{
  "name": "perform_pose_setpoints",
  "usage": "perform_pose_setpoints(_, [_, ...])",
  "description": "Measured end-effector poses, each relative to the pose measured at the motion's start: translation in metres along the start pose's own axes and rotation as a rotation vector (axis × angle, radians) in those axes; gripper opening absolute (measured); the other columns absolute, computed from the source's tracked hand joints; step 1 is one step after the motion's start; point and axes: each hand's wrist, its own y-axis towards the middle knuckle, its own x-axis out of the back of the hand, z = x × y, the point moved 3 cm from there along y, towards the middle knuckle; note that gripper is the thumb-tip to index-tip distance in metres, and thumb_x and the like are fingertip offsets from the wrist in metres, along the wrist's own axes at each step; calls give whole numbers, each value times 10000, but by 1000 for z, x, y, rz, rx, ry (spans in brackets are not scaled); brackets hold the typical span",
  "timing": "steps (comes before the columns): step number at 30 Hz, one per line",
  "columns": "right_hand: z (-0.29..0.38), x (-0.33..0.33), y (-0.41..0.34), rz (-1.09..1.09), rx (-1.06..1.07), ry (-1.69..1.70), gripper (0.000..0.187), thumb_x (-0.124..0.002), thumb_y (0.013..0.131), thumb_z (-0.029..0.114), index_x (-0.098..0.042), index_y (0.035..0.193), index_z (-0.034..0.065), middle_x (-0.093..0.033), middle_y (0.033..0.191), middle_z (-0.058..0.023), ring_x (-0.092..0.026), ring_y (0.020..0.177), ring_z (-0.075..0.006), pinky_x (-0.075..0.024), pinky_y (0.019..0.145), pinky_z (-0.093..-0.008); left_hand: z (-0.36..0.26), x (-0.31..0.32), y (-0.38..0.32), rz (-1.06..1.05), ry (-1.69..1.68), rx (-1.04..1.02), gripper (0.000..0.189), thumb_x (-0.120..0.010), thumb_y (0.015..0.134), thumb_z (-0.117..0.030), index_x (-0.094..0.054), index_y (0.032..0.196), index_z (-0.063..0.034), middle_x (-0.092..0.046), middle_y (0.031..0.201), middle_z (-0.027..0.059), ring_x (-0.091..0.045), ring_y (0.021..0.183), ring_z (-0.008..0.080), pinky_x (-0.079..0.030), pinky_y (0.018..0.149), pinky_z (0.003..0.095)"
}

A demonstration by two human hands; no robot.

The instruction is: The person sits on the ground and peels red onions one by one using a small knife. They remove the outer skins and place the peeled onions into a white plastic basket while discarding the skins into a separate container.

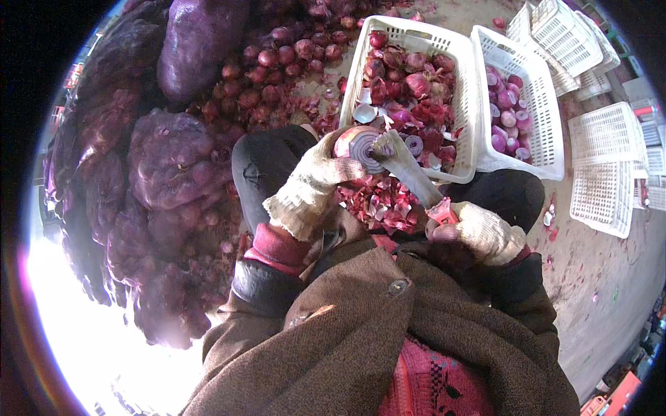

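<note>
My left hand [325, 174], in a cream knitted glove, grips a red onion [359, 148] whose cut face shows pale rings. A knife [413, 174] with a red handle is held in my gloved right hand [481, 231]. Its broad, stained blade points up and left, and its tip is at the onion's cut face; whether it touches cannot be told. Onion skins [382, 205] lie heaped between my knees below the onion. Just beyond, a white plastic crate [465, 125] holds unpeeled red onions, loose skins and cut-off pieces.
A second white crate [546, 125] to the right contains peeled onions [507, 101]. More white crates are stacked [564, 36] at the upper right, with others [603, 166] below them. Purple mesh sacks [171, 156] pile up on the left beside loose onions [286, 54] on the floor.
</note>
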Motion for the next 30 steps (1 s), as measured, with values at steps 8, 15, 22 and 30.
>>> perform_pose_setpoints(8, [1,11,9,90,-63,39,460,-671,786,425,-631,974,7,-637,871,-84,-596,818,-193,-453,763,-304,5,-9,-4,74,-138,69,716,-768,720,-248,-458,1290,54,-604,1145,95,-601,1016,182,-510,866,309])
perform_pose_setpoints(15, [8,4,6,111,-54,510,342,-706,747,341,-633,902,45,-578,789,8,-532,747,-118,-413,707,-245,13,-13,5,99,-182,-29,853,-808,642,-371,-449,1321,0,-585,1195,83,-582,1068,182,-473,924,298])
perform_pose_setpoints(22, [6,12,12,54,-39,151,389,-700,791,354,-651,993,26,-655,941,-80,-580,888,-163,-429,843,-293,7,1,18,132,-74,-149,790,-832,619,-232,-469,1264,47,-608,1116,100,-616,990,198,-535,819,309])
perform_pose_setpoints(30, [18,9,8,173,-68,-29,378,-687,801,279,-622,1029,-15,-662,937,-84,-579,905,-175,-428,874,-316,1,-5,7,89,-92,-78,772,-791,647,-289,-474,1269,41,-615,1118,98,-607,1002,180,-505,873,311])
